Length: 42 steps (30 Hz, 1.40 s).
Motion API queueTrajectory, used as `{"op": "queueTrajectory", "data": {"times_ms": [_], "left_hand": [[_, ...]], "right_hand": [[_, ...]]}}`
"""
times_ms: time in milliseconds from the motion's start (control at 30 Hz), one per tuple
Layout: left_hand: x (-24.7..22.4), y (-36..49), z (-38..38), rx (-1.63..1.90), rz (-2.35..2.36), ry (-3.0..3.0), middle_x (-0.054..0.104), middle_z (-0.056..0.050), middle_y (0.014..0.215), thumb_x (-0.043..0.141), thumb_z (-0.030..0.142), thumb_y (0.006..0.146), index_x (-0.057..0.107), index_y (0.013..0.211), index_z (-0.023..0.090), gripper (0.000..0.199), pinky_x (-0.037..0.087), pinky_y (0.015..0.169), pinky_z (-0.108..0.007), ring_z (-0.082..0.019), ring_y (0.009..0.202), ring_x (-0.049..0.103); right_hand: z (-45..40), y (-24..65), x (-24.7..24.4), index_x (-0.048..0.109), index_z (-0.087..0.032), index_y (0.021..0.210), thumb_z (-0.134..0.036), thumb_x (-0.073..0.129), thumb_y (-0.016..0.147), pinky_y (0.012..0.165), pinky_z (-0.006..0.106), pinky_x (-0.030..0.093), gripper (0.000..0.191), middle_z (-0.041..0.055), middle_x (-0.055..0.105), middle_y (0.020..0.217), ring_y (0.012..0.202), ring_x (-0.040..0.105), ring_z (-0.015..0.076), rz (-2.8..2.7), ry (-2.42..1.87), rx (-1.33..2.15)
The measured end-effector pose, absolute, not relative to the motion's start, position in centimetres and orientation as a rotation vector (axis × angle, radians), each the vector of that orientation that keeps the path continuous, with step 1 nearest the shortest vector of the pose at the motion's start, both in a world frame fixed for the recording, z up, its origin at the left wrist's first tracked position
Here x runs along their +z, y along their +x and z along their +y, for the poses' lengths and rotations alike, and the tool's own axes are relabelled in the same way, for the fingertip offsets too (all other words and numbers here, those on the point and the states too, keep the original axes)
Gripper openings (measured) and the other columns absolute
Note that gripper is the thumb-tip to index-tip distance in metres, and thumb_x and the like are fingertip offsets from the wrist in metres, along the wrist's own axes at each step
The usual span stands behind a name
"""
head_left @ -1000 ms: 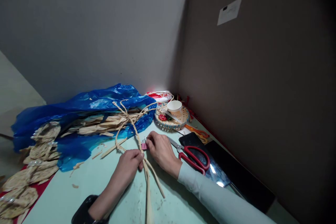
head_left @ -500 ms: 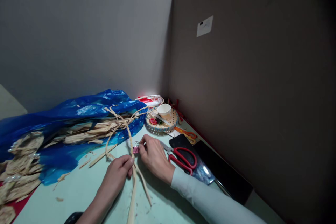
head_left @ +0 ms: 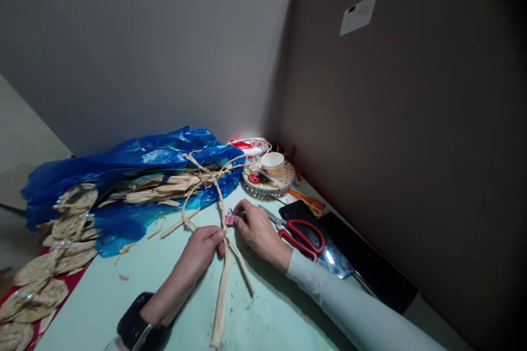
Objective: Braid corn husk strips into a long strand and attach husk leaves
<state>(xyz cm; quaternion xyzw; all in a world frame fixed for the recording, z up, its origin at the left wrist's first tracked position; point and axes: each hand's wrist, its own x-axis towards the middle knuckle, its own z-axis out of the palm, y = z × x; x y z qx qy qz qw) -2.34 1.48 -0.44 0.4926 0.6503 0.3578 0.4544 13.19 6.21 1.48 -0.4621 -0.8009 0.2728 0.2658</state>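
A twisted pale fibre strand (head_left: 220,197) runs down the table and splits into two loose tails below my left hand (head_left: 209,241). That hand pinches the strand where it divides. On the other side, my right hand (head_left: 257,227) has its thumb and fingers closed at a small pink binder clip (head_left: 229,220), which sits against the strand just above the pinch. Red-handled scissors (head_left: 302,238) lie just right of my right hand, partly over a black phone (head_left: 294,210).
A blue plastic bag (head_left: 119,167) with dry fibre strips lies at the back left. Braided coils (head_left: 39,269) hang along the left edge. Behind my hands, a round woven tray (head_left: 263,191) holds a white cup (head_left: 272,163). Orange scissors (head_left: 307,197) lie beside it. Grey walls stand behind.
The view has shifted, so the table items appear further right and slightly higher. The wristwatch shows more fully. Both hands keep their places at the strand and clip.
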Motion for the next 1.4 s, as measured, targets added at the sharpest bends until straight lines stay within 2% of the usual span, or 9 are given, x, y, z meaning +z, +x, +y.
{"op": "queueTrajectory", "data": {"times_ms": [133,233,333,433,533,933,1133,1267,1400], "left_hand": [[0.4,-1.7,0.9,0.894,1.539,1.202,0.031,0.009,0.041,0.055,0.041,0.080,0.052,0.049,0.019,0.038,0.012,0.042,-0.024,-0.007,0.038,0.021],[1.0,-1.2,0.5,0.901,1.497,1.184,0.036,0.008,0.044,0.054,0.044,0.074,0.052,0.052,0.019,0.034,0.013,0.042,-0.023,-0.008,0.040,0.022],[1.2,-1.0,0.4,0.897,1.496,1.171,0.033,0.009,0.041,0.052,0.045,0.073,0.052,0.052,0.020,0.033,0.012,0.041,-0.023,-0.008,0.039,0.021],[1.2,-0.9,0.5,0.889,1.516,1.171,0.028,0.010,0.037,0.052,0.045,0.073,0.052,0.049,0.020,0.035,0.010,0.041,-0.024,-0.008,0.037,0.019],[1.2,-0.9,0.6,0.882,1.532,1.169,0.029,0.009,0.037,0.054,0.045,0.072,0.054,0.050,0.019,0.035,0.009,0.041,-0.024,-0.007,0.037,0.020],[0.9,-0.7,0.6,0.888,1.592,1.099,0.026,0.010,0.039,0.059,0.039,0.069,0.056,0.051,0.017,0.029,0.008,0.045,-0.025,-0.007,0.042,0.018],[1.0,-0.3,-0.7,0.851,1.572,1.004,0.040,0.006,0.049,0.062,0.034,0.065,0.059,0.059,0.015,0.020,0.011,0.045,-0.023,-0.007,0.048,0.020],[1.3,-0.2,-1.0,0.870,1.566,0.948,0.033,0.008,0.047,0.062,0.031,0.065,0.055,0.055,0.016,0.020,0.010,0.045,-0.023,-0.007,0.048,0.018],[1.7,-0.2,-0.8,0.948,1.530,0.914,0.030,0.010,0.046,0.064,0.038,0.069,0.056,0.061,0.016,0.024,0.007,0.044,-0.023,-0.006,0.046,0.015]], "right_hand": [[3.9,14.4,1.6,0.054,-0.015,0.100,-0.020,0.047,0.093,0.071,0.027,0.036,0.011,0.0078,0.064,0.091,0.085,0.056,0.0199,-2.138,-1.214,0.784],[2.6,14.5,1.9,0.056,-0.017,0.098,-0.025,0.049,0.094,0.066,0.026,0.036,0.012,0.0049,0.065,0.084,0.076,0.057,0.0178,-2.172,-1.129,0.878],[2.5,14.5,1.9,0.059,-0.017,0.089,-0.021,0.049,0.093,0.066,0.025,0.035,0.011,0.0045,0.067,0.082,0.074,0.057,0.0166,-2.182,-1.083,0.939],[3.0,14.6,1.6,0.060,-0.017,0.078,-0.017,0.047,0.092,0.063,0.025,0.033,0.019,0.0032,0.066,0.073,0.070,0.056,0.0155,-2.157,-1.113,0.954],[3.3,14.8,1.4,0.060,-0.017,0.070,-0.015,0.047,0.091,0.060,0.024,0.032,0.024,0.0013,0.064,0.066,0.064,0.054,0.0135,-2.137,-1.135,0.985],[2.2,14.7,2.3,0.060,-0.016,0.064,-0.014,0.049,0.085,0.054,0.024,0.026,0.024,-0.0003,0.059,0.059,0.056,0.046,0.0108,-2.026,-1.208,1.057],[0.1,14.0,2.1,0.057,-0.016,0.071,-0.016,0.046,0.088,0.055,0.023,0.028,0.020,0.0009,0.060,0.065,0.059,0.046,0.0110,-2.027,-1.170,1.145],[0.0,14.1,2.1,0.057,-0.017,0.071,-0.019,0.046,0.089,0.053,0.024,0.027,0.021,-0.0002,0.057,0.062,0.057,0.043,0.0109,-2.026,-1.198,1.155],[0.9,14.4,2.3,0.058,-0.017,0.067,-0.024,0.048,0.091,0.053,0.025,0.026,0.026,-0.0009,0.057,0.060,0.055,0.043,0.0106,-2.047,-1.177,1.135]]}}
